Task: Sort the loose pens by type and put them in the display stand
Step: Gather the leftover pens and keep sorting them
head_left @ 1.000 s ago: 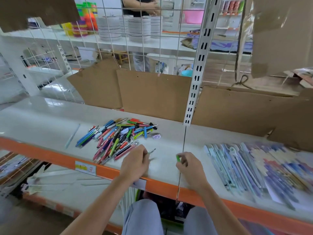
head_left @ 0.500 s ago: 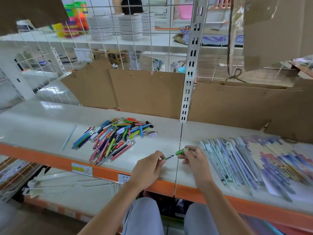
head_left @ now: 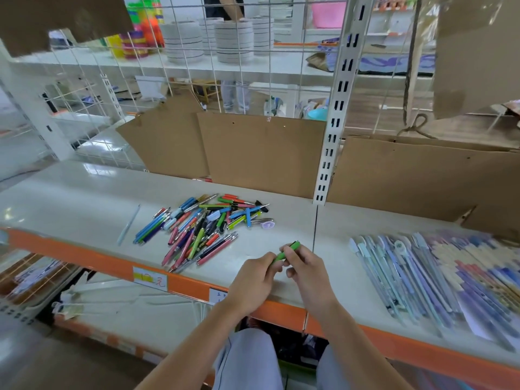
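Just below the centre of the frame, the left hand (head_left: 257,278) and the right hand (head_left: 305,267) are now meeting over the front of the white shelf (head_left: 84,204), where a second ago they were lying apart with a gap between them. Both are pinching the green pen (head_left: 286,251) with curled fingers: the right hand is holding its upper part, the left its lower end, and the pen is tilting up toward the right, its dark tip showing above the right fingers. Half a second ago the silver tip and the green barrel were only just coming together; they are now reading as one pen. The pile of loose pens (head_left: 202,223) is lying up and left of the hands, looking unchanged. At the right of the frame, the row of packaged pens (head_left: 422,271) is resting flat on the shelf. A single pale pen (head_left: 128,224) is lying alone at the left.
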`<state>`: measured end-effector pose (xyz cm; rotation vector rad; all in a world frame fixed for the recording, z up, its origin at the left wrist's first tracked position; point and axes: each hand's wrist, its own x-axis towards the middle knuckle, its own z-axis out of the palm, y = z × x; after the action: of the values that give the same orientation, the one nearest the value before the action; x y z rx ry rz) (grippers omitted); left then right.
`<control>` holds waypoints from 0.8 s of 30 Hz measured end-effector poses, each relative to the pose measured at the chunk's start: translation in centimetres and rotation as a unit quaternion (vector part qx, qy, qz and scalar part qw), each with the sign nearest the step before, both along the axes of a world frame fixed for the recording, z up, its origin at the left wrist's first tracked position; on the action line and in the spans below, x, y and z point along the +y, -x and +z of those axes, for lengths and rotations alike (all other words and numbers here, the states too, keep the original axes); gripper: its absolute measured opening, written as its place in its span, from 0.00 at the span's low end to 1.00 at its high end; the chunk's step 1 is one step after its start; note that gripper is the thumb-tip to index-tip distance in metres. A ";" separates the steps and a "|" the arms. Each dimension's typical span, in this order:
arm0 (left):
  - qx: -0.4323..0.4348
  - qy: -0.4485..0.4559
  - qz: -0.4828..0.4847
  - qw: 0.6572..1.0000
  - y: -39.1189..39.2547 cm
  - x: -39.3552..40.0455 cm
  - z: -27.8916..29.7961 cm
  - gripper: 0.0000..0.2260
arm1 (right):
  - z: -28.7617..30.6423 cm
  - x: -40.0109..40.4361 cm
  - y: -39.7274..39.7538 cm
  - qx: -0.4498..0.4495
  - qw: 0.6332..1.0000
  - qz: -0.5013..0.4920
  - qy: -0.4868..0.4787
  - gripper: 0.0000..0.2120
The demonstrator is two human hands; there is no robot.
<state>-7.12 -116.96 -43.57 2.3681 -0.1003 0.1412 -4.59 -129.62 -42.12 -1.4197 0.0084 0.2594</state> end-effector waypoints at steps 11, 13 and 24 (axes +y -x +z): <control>-0.008 0.007 0.006 1.000 -0.2 -0.2 0.5 0.12 | 0.2 -0.2 -1.4 0.019 0.998 0.050 0.045 0.06; -0.008 0.023 0.026 0.999 -0.2 0.0 0.5 0.14 | 1.2 -0.8 -2.7 0.018 0.999 0.024 0.039 0.05; 0.001 -0.071 0.084 0.994 0.8 4.9 0.6 0.03 | 0.9 -5.6 -6.0 -0.127 0.757 0.118 0.629 0.15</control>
<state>-7.91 -112.06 -42.93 2.5182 0.0937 0.2189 1.39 -135.19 -41.21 -2.8227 -0.2734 0.2696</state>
